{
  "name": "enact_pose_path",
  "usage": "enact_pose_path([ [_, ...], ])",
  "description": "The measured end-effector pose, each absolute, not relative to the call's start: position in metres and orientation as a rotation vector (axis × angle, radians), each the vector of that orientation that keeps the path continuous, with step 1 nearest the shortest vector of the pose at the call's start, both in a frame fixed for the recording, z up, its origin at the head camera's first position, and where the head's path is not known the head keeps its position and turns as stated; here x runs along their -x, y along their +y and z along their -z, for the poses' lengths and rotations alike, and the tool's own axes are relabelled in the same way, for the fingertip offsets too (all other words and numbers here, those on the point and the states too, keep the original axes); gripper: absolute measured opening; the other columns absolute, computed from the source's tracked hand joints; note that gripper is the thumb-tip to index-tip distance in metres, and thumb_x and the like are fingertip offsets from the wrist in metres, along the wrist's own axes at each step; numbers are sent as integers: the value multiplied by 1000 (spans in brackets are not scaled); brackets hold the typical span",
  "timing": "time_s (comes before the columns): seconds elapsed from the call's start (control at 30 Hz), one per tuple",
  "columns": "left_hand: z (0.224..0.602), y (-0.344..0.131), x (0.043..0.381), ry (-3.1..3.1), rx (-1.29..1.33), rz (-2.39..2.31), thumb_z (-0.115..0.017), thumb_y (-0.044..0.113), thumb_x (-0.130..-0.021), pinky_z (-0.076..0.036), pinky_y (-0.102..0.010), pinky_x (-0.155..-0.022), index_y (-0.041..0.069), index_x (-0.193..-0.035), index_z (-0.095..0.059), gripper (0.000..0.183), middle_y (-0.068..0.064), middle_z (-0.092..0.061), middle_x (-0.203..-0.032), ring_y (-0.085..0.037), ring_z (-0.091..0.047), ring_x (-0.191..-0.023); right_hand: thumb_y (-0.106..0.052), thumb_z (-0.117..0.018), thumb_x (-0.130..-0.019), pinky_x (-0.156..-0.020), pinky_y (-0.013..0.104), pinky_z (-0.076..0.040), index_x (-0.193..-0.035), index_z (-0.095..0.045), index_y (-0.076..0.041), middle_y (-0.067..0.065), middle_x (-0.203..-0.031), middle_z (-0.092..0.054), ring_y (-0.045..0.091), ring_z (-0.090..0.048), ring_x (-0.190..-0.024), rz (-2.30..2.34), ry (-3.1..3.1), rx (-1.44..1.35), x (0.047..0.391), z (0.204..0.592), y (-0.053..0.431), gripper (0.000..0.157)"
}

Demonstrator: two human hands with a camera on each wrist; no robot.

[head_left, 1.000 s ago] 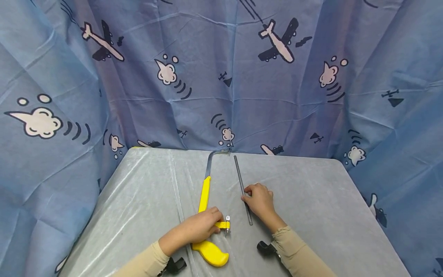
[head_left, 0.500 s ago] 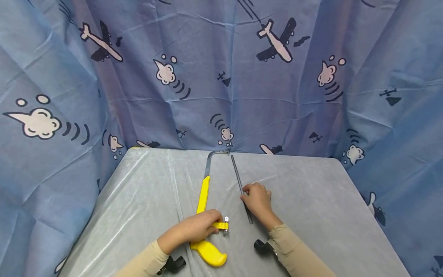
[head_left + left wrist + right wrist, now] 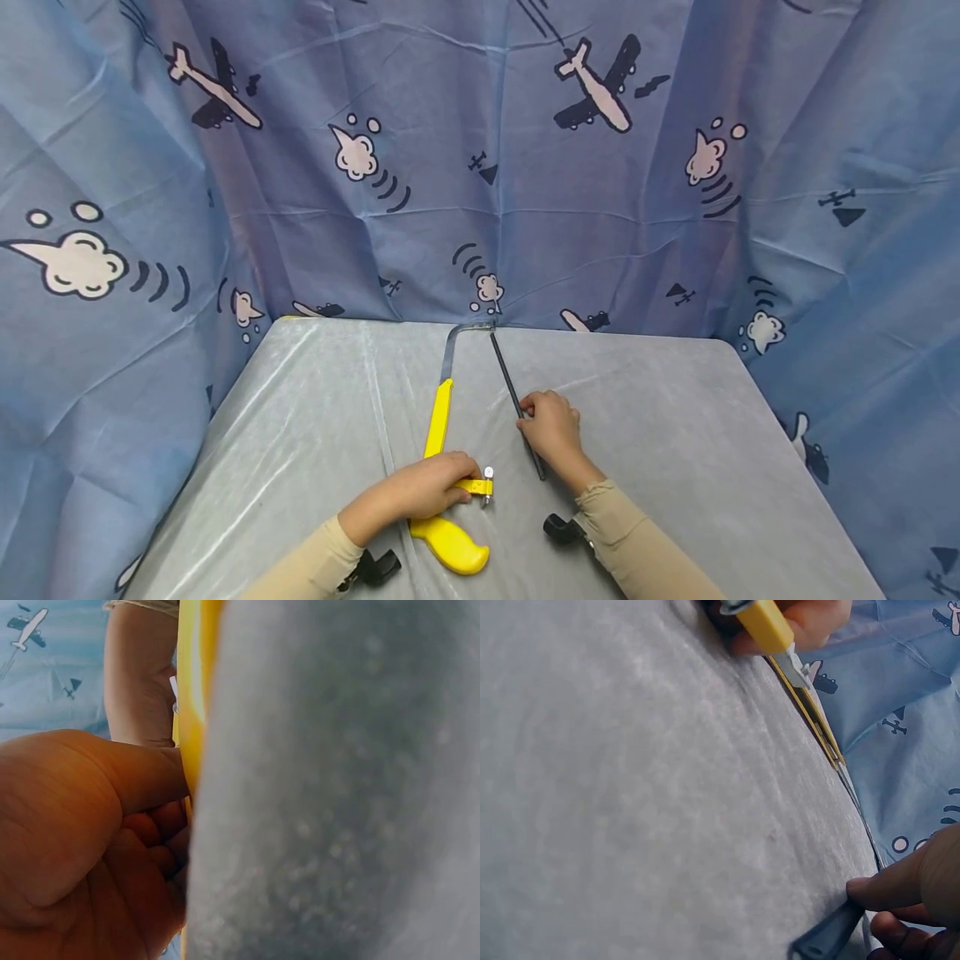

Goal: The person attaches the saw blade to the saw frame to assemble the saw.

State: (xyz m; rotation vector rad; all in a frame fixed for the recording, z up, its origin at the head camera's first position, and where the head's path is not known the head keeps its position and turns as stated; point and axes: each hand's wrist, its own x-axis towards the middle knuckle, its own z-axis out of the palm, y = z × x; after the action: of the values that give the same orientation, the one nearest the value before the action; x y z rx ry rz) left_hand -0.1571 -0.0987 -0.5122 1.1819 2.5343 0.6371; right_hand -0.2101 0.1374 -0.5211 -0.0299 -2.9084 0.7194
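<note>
Near the middle of the worktop, pinching a dark strip between thumb and fingers of the right hand. Slanting toward the far edge, pointing its far tip at the metal end of the saw frame; not showing clearly whether touching or apart there. Nearer the left edge than the strip, gripping the frame's yellow near arm with the left hand, fingers curling over, thumb pressing from below. Closer to the front edge, lying beside that hand, a yellow handle. Seemingly lining up the strip with the frame's two ends. For doing this well, probably best steadying the frame on the worktop with the left hand, seating the far tip squarely before turning to the near pin, and holding the strip straight, without twisting. Not showing teeth clearly, so wisely treating both edges as sharp and pinching only across the flat faces.
</note>
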Motion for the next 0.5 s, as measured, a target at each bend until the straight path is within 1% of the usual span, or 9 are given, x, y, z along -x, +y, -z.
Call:
enact_pose_path([
  [0.17,512,-98,158,2533,-1189,-629,-69,18,-99,-48,-20,-89,15,-114,-67,16,9,-62,-102,-1,-53,-92,-13,-85,-80,-74,43,-47,-94,-73,-10,-2,-79,-61,21,-57,-79,-756,-2916,23,212,518,138,19],
  [0.27,513,-99,157,2530,-1188,-641,-69,17,-98,-48,-20,-89,15,-113,-67,15,10,-61,-101,-1,-53,-91,-11,-83,-80,-69,39,-49,-98,-72,-8,-1,-79,-65,18,-58,-73,-818,-2951,65,213,514,138,21],
  [0.33,513,-100,157,2525,-1191,-655,-70,17,-98,-48,-20,-89,15,-113,-67,16,10,-62,-102,-1,-53,-92,-9,-81,-80,-65,35,-50,-102,-71,-6,0,-79,-68,16,-60,-71,-880,-2979,94,214,511,139,24],
  [0.4,514,-100,157,2522,-1196,-661,-70,17,-98,-48,-20,-89,15,-114,-67,16,10,-62,-102,-1,-53,-92,-5,-80,-78,-59,33,-51,-107,-69,-2,4,-79,-69,15,-61,-66,-1050,-3004,139,215,508,141,31],
  [0.5,513,-100,157,2523,-1208,-666,-69,17,-98,-48,-21,-90,14,-116,-67,18,9,-63,-104,-1,-54,-94,2,-77,-79,-50,30,-51,-116,-63,4,8,-73,-65,15,-58,-57,-1500,-2967,225,216,504,145,39],
])
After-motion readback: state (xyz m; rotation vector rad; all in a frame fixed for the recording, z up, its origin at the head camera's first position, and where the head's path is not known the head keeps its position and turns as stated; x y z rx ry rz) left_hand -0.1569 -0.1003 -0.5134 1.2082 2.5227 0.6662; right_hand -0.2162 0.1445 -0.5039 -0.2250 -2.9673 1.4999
